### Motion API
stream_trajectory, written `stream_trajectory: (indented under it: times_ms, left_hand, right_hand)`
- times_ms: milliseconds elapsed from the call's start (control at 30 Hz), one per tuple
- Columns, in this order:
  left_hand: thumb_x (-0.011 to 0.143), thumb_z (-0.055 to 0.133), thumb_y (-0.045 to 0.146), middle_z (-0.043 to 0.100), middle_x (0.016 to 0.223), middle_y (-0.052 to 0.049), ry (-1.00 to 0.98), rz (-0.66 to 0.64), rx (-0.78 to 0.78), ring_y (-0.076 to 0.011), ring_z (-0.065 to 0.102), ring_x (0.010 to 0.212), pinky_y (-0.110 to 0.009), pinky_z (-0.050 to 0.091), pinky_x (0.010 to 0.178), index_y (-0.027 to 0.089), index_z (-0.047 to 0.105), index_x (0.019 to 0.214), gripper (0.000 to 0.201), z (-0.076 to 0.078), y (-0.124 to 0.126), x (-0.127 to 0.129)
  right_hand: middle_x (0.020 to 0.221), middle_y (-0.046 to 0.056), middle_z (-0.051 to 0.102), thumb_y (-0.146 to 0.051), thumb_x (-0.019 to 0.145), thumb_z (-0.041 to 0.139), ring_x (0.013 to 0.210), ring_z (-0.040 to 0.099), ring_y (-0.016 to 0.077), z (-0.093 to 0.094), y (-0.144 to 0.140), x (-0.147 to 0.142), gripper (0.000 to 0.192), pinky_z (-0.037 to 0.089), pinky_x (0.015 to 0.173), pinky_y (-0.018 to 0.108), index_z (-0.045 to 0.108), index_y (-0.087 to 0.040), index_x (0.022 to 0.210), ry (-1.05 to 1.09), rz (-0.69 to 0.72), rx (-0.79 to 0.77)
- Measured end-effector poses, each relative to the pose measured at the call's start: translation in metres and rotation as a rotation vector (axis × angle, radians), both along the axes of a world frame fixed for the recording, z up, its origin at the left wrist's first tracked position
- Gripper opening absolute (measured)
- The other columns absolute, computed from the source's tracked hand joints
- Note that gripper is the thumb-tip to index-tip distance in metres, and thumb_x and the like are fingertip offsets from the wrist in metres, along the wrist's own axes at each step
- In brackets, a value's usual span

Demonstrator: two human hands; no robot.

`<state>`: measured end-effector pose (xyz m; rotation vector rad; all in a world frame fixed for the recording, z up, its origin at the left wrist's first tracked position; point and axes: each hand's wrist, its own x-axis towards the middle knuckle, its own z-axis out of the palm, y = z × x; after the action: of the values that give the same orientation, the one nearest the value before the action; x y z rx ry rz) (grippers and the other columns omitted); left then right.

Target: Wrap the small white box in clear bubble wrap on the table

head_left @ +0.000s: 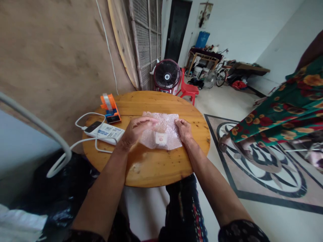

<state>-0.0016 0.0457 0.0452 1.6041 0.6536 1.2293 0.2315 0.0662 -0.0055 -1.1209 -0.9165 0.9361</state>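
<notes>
A sheet of pinkish clear bubble wrap point(168, 121) lies spread on the round wooden table point(151, 168). Near the sheet's front edge sits a small white box point(160, 138) with a faint round mark on its face. My left hand point(138, 129) is over the left side of the wrap, fingers stretched out towards the middle and holding nothing that I can see. At the right edge, my right hand point(183, 128) pinches the bubble wrap between thumb and fingers.
On the table's left are an orange tape dispenser point(111, 109), a white carton point(107, 132), and a phone point(93, 126) with a white cable. Behind the table stand a fan point(167, 76) and a red chair point(188, 88). A person in a floral skirt point(280, 111) stands at right.
</notes>
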Motion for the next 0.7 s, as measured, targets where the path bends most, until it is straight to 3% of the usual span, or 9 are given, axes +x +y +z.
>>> stream_trajectory:
  times_ms: [100,233,333,467,567,700]
  left_hand:
    - [0.082,0.059,0.043,0.073,0.102,-0.008,0.199,0.035,0.040,-0.0257,0.064,0.104,-0.037,0.047,0.095,0.019,0.074,0.091,0.030,-0.005,0.005,0.002]
    - [0.086,0.049,0.057,0.074,0.095,-0.009,0.347,0.059,-0.009,-0.0263,0.065,0.096,-0.036,0.048,0.089,0.019,0.074,0.083,0.046,-0.017,0.013,0.004]
    - [0.085,0.046,0.064,0.075,0.092,-0.010,0.354,0.028,-0.050,-0.0274,0.066,0.094,-0.036,0.049,0.085,0.019,0.075,0.084,0.054,-0.024,0.015,0.004]
    - [0.085,0.043,0.068,0.074,0.094,-0.011,0.300,-0.003,-0.144,-0.0299,0.064,0.102,-0.039,0.047,0.090,0.017,0.073,0.102,0.062,-0.026,0.014,0.004]
    - [0.089,0.040,0.065,0.072,0.110,-0.011,0.327,-0.029,-0.151,-0.0299,0.056,0.120,-0.041,0.040,0.102,0.016,0.070,0.110,0.061,-0.023,0.012,0.004]
    - [0.092,0.038,0.057,0.068,0.120,-0.010,0.361,-0.117,-0.145,-0.0282,0.055,0.121,-0.042,0.036,0.107,0.016,0.065,0.116,0.055,-0.018,0.010,0.005]
  right_hand:
    - [0.051,-0.008,0.045,-0.040,0.062,0.073,0.045,0.032,0.0069,0.000,0.000,0.000,0.028,0.025,0.045,0.023,0.054,-0.020,0.062,0.020,0.000,0.000]
    - [0.055,-0.007,0.049,-0.040,0.063,0.073,0.047,0.037,0.0079,-0.004,0.003,0.001,0.027,0.031,0.049,0.023,0.056,-0.019,0.066,0.026,-0.016,-0.009]
    - [0.060,-0.006,0.054,-0.036,0.064,0.070,0.051,0.041,0.0088,-0.007,0.006,0.004,0.022,0.035,0.052,0.023,0.057,-0.019,0.070,0.000,-0.075,0.025]
    - [0.074,-0.002,0.062,-0.031,0.069,0.065,0.067,0.052,0.0126,-0.005,0.004,0.011,0.016,0.044,0.066,0.025,0.061,-0.020,0.081,-0.151,-0.228,0.131]
    - [0.085,0.002,0.066,-0.031,0.079,0.058,0.078,0.059,0.0154,0.012,-0.011,0.006,0.017,0.046,0.077,0.029,0.063,-0.018,0.088,-0.401,-0.318,0.269]
    - [0.091,0.004,0.069,-0.028,0.088,0.054,0.082,0.062,0.0157,0.057,-0.055,-0.023,0.017,0.048,0.073,0.027,0.067,-0.019,0.095,-0.702,-0.163,0.439]
